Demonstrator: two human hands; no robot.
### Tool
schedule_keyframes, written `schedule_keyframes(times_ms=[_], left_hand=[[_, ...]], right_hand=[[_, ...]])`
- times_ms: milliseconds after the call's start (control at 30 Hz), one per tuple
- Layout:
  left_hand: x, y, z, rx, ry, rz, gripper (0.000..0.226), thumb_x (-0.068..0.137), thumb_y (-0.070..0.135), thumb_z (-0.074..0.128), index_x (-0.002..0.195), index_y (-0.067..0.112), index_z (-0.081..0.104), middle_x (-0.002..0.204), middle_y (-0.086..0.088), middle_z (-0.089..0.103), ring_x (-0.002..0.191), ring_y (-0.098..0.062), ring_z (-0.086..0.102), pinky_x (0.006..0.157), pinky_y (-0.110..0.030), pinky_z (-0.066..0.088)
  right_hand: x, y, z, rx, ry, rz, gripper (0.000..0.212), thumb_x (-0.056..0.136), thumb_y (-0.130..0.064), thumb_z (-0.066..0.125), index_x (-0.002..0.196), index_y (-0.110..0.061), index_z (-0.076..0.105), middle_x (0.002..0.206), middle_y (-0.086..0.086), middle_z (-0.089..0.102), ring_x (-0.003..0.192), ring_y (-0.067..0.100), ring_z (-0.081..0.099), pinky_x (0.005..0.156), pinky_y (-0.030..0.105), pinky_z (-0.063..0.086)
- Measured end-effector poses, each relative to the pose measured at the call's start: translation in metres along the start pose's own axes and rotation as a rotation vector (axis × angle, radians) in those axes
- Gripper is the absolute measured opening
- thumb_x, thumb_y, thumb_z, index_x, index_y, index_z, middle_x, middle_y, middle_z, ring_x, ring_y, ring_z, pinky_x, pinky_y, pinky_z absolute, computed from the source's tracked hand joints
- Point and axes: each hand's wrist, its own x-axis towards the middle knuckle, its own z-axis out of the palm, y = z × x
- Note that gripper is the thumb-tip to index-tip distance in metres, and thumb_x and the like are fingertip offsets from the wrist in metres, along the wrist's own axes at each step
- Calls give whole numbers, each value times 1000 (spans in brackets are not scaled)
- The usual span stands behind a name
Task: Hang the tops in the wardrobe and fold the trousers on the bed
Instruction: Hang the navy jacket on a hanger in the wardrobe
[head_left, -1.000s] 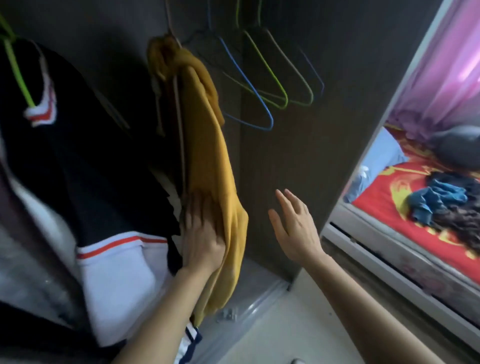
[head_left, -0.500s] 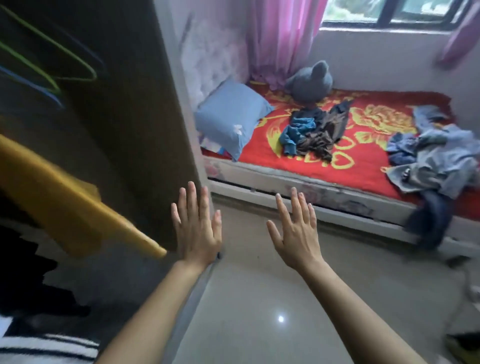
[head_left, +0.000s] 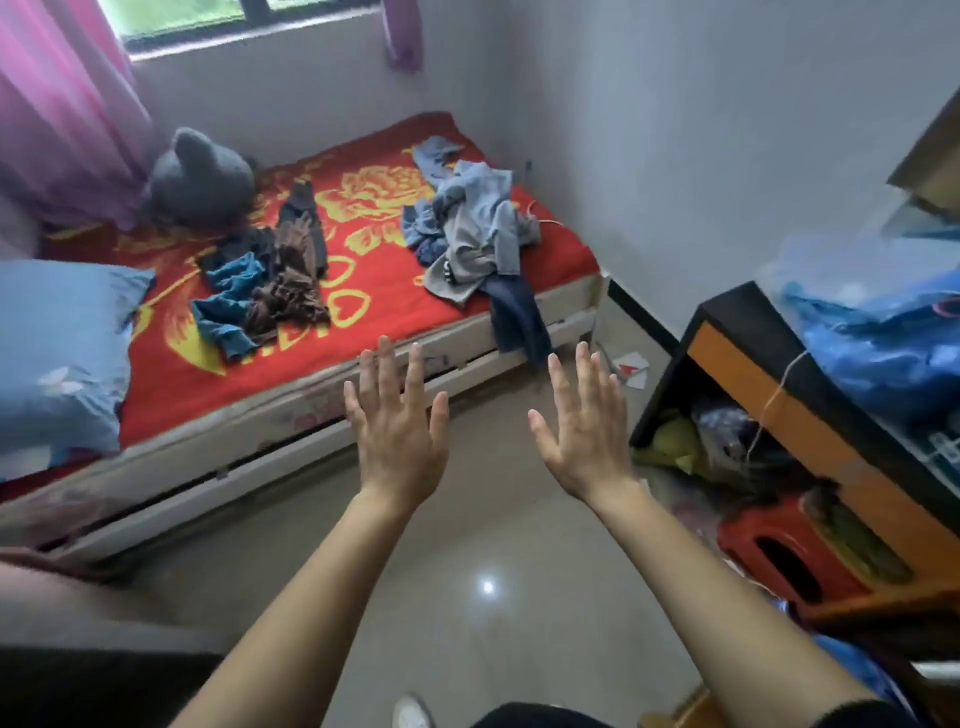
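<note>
Bedroom, bed (head_left: 291, 415) at ten o'clock, bearing dark heap (head_left: 265, 296) at eleven and grey-blue heap (head_left: 472, 244) at twelve, unsorted. Raised before it, left hand (head_left: 397, 431) and right hand (head_left: 584, 436), fingers spread wide, holding nothing, likely ready for the next garment.

Bed (head_left: 322, 410) (red cover): two clothes heaps (head_left: 270, 296).

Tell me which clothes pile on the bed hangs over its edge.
The grey-and-blue pile on the right: a dark blue leg drapes over the edge. The brown-and-teal pile lies wholly on top.
</note>
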Motion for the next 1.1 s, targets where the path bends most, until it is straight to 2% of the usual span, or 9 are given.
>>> schedule_keyframes(times_ms=[133,233,333,433,567,667,833,967,1100], left_hand=[[33,36,43,-64,-71,234,57,100,38,43,152,19,31,163,-14,11,150,-36,7,116,-62,14],[47,72,77,-140,-162,393,58,97,34,52,151,22,33,162,-17,14,149,-39,10,115,-64,17],[44,115,101,-186,-266,606,56,100,39,39,153,24,30,163,-16,12,149,-39,8,115,-63,18],[23,161,117,-229,-403,739,59,99,45,27,154,24,26,163,-16,10,149,-39,7,116,-61,16],[-28,221,128,-263,-527,981,60,98,44,32,155,24,25,163,-13,12,148,-39,12,114,-62,21],[-69,263,134,-255,-564,1111,59,100,47,26,155,28,18,164,-11,11,149,-36,9,117,-61,17],[-129,326,156,-186,-592,1223,62,100,48,27,156,31,6,165,-8,1,151,-33,-1,119,-58,11],[-177,367,185,-92,-690,1189,65,101,48,31,157,29,4,165,-10,-2,151,-33,-3,120,-56,12],[-222,400,218,10,-796,1141,69,99,42,40,157,26,5,165,-12,-4,151,-33,-5,119,-55,12]], right_hand=[[-19,41,-4,-57,18,216,80,95,-45,52,159,-19,12,165,15,-3,152,33,0,122,52,10],[-54,73,-14,-150,47,415,78,95,-45,52,159,-18,15,165,14,-4,153,32,2,122,51,10],[-105,94,-29,-235,64,637,76,97,-47,47,159,-18,14,165,14,-8,152,33,3,122,50,11],[-164,101,-43,-319,65,834,74,97,-46,49,157,-16,21,164,18,4,150,37,13,119,54,20],[-244,92,-62,-372,96,1078,75,93,-41,59,155,-13,28,163,20,12,148,41,21,116,56,26],[-297,99,-77,-393,122,1223,77,89,-38,65,153,-10,33,161,23,19,144,43,29,113,55,32],[-367,146,-90,-356,103,1345,77,93,-40,60,156,-14,25,163,21,14,147,39,22,116,52,28],[-417,206,-88,-269,28,1368,76,96,-44,53,158,-18,18,164,18,9,148,36,20,117,50,28],[-453,265,-78,-133,-19,1367,75,97,-39,53,158,-18,16,161,20,17,146,38,24,115,49,30]])
